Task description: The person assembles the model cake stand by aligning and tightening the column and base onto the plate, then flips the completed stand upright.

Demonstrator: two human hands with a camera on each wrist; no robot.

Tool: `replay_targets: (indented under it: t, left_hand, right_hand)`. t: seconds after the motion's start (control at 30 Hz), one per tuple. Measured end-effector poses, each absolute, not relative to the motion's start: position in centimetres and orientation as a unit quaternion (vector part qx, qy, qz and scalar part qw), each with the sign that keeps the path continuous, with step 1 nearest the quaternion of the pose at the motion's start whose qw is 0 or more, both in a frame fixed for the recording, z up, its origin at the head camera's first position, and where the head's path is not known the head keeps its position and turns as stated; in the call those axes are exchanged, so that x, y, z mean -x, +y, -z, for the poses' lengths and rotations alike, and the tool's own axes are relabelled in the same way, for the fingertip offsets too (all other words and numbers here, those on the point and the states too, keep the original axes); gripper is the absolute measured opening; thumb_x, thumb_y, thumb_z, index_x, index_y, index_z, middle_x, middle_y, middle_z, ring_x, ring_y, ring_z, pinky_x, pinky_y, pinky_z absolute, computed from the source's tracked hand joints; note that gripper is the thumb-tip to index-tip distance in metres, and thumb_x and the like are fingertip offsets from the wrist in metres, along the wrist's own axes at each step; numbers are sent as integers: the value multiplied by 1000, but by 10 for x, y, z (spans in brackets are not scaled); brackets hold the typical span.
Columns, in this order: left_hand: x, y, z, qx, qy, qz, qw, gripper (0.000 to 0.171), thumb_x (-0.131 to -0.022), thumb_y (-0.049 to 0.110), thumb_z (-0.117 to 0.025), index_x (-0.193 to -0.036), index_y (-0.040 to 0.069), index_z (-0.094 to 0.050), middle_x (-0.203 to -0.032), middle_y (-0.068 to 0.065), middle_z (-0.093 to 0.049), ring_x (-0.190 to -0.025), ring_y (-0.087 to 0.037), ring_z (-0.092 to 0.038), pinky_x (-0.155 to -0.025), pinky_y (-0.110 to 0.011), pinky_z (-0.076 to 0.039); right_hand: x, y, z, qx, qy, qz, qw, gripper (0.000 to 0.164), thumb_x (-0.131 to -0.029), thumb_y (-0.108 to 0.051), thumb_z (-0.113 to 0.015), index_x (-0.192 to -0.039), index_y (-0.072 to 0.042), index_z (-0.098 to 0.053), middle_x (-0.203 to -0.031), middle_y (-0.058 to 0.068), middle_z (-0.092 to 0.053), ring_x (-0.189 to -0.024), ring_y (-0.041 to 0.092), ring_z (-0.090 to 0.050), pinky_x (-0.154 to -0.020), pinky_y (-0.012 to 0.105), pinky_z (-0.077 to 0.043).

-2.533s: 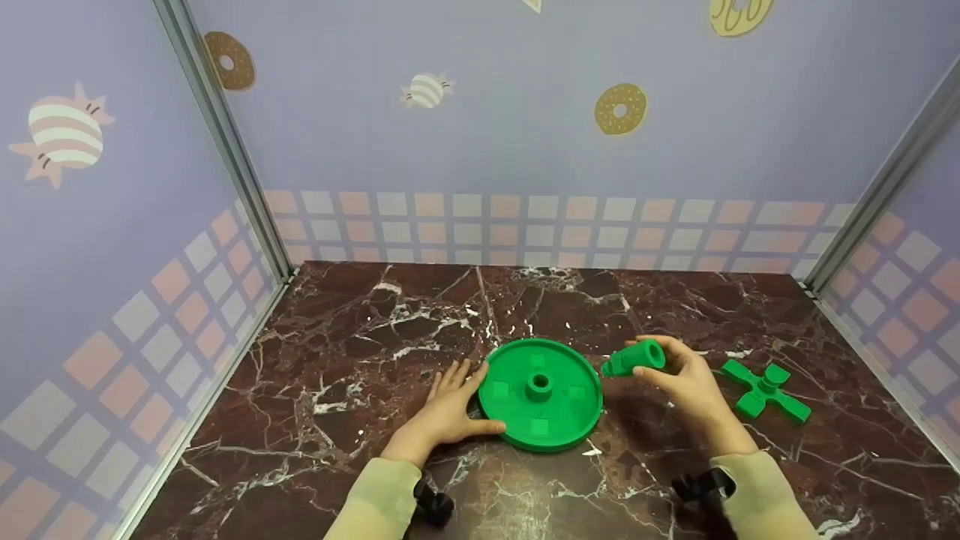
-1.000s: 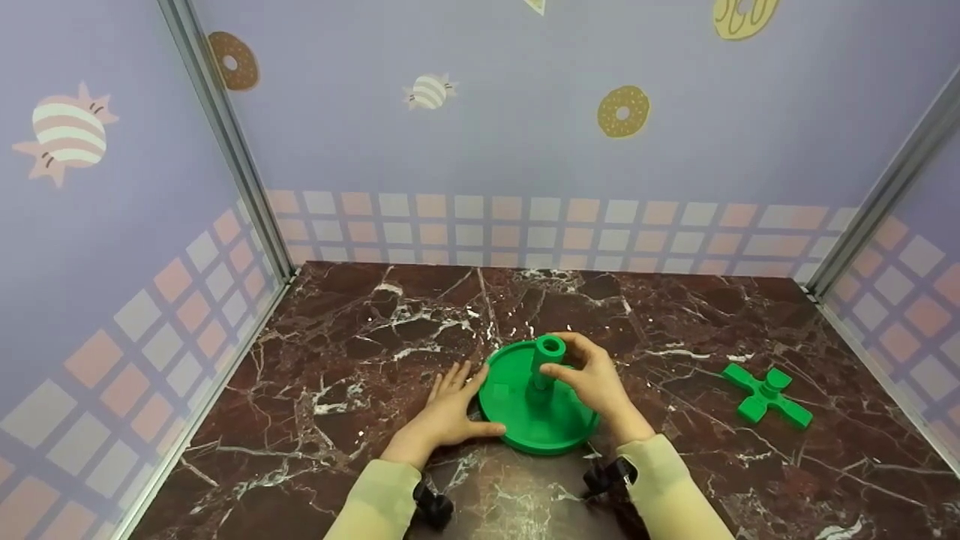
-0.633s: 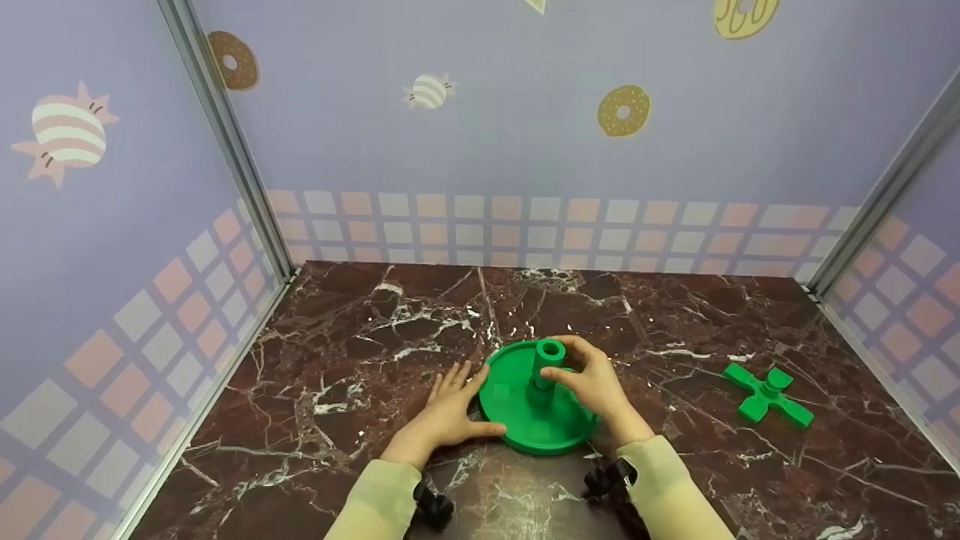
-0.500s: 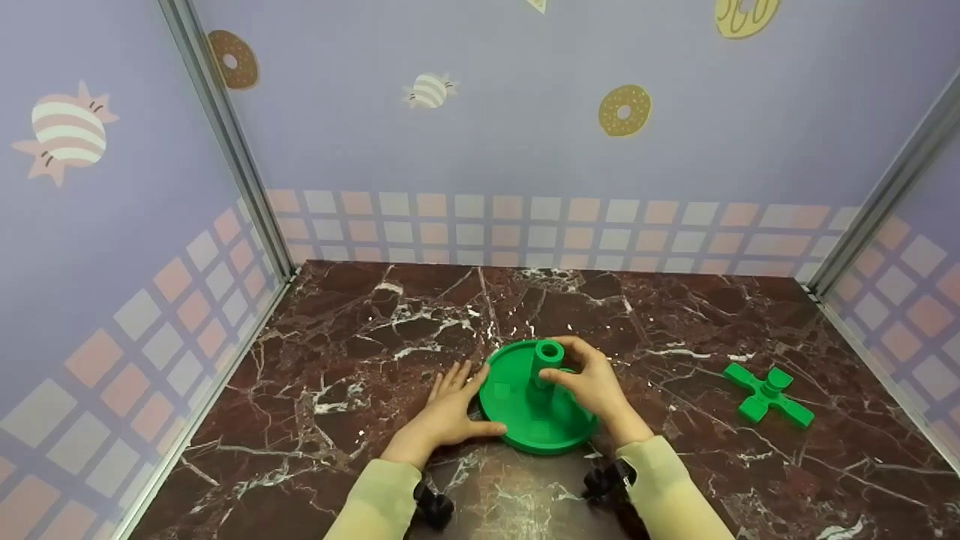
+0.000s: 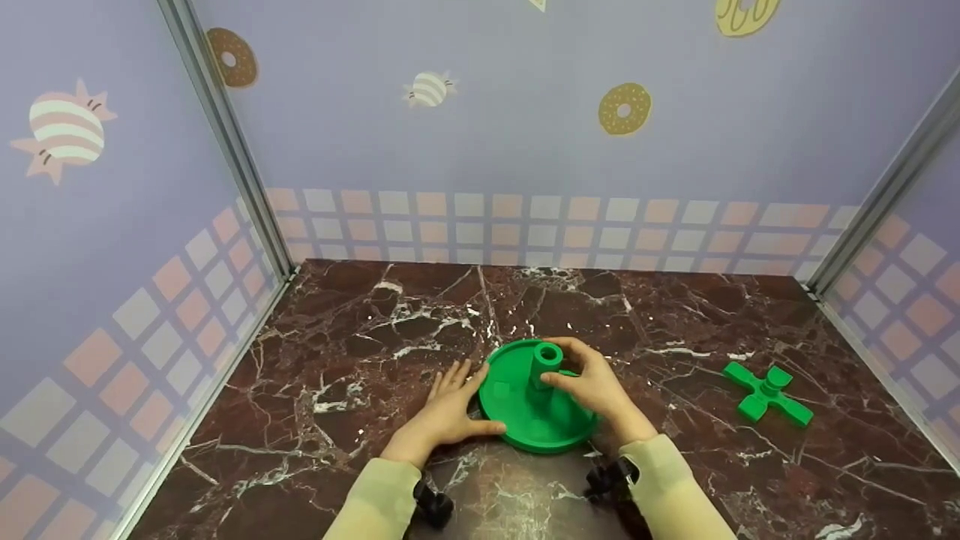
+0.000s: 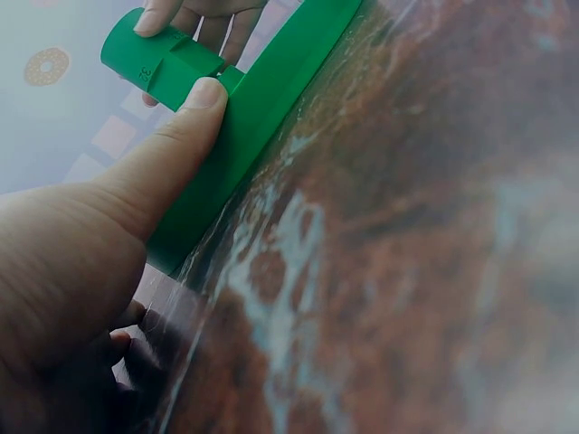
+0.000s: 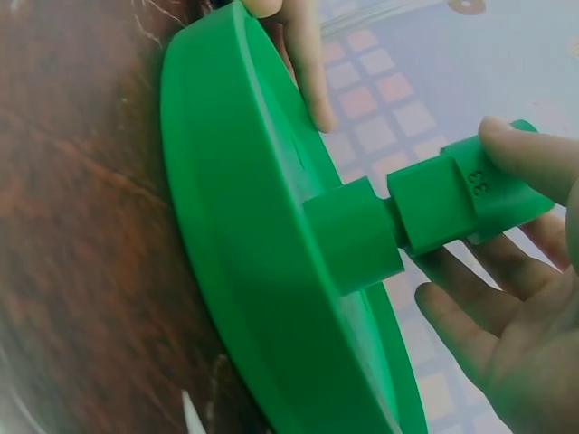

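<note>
A round green base (image 5: pixel 517 431) with a raised rim lies on the table. My left hand (image 5: pixel 446 412) rests against its left side, fingers spread, the thumb (image 6: pixel 158 158) along the rim. With thumb and fingertips, my right hand (image 5: pixel 596 386) holds a hollow green tube (image 5: pixel 545 367) upright over the middle of the base. In the right wrist view the tube's narrower lower end meets the central hub (image 7: pixel 353 235), and a short neck shows between the hub and its wider body. The number 33 is marked on the tube's side.
A green cross-shaped piece (image 5: pixel 771 394) with a short central stub lies on the table to the right of my right hand. The dark red marble table (image 5: pixel 375 315) is bounded by patterned panels (image 5: pixel 465 150) at the back and both sides.
My right hand has brought the tube from the right of the base to its centre, turned it upright and lowered it slightly onto the hub. My left hand has stayed in place.
</note>
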State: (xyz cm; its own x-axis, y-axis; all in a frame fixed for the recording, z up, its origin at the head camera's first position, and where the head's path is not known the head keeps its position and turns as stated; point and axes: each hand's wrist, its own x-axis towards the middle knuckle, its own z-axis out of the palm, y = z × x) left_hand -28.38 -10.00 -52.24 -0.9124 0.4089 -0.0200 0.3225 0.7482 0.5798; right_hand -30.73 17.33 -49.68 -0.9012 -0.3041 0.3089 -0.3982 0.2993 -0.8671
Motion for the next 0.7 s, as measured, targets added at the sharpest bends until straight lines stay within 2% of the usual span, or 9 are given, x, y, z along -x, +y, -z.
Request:
replay_targets:
  t: [0.17,0.3,0.47,0.7]
  left_hand:
    - [284,-100,522,-197,932,-296,73,110,-82,62,-79,-166,17,-23,-171,-24,-15,-161,-43,-6,-130,-63,-2]
    - [284,-100,522,-198,931,-297,73,111,-82,62,-79,-166,17,-23,-171,-24,-15,-161,-43,-6,-130,-63,-2]
    - [284,-100,523,-199,931,-297,69,110,-82,61,-79,-166,16,-23,-171,-25,-15,-161,-44,-6,-130,-63,-3]
    - [283,-100,521,-201,930,-299,71,110,-83,60,-79,-166,16,-23,-171,-25,-15,-161,-44,-6,-130,-63,-2]
  right_hand:
    - [307,176,496,-232,-805,-546,30,53,-92,-5,-76,-141,1,-58,-132,25,-66,-122,45,-64,-107,59,-52]
    - [307,175,495,-220,-808,-546,30,51,-91,-5,-77,-139,0,-59,-131,24,-66,-122,43,-64,-107,58,-51]
    - [305,172,494,-195,-810,-552,32,49,-89,-7,-80,-133,-2,-60,-127,22,-67,-117,41,-66,-104,57,-53]
    - [303,168,498,-169,-823,-539,63,47,-84,-10,-85,-123,-6,-58,-120,17,-68,-108,37,-69,-99,55,-55]
